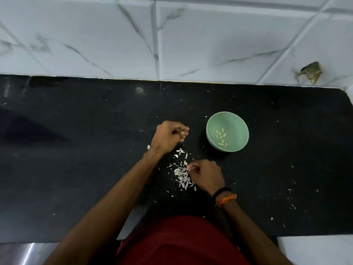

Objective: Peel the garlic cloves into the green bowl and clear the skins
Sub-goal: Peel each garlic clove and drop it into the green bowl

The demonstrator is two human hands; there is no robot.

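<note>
Peeling step: right hand [207,175] pinching skin [189,168] over skins [182,176]; left hand [169,135] curled, contents unclear. Next: clove to bowl [236,123].

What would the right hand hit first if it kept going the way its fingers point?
Probably the pile of garlic skins: the right hand points its fingertips leftward, right at the pile's edge on the black counter. Its height above the counter is unclear.

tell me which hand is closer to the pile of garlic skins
Right. The right hand sits at the right edge of the pile of garlic skins, fingertips touching it. The left hand is farther back on the counter, beyond the pile, nearer the wall.
</note>
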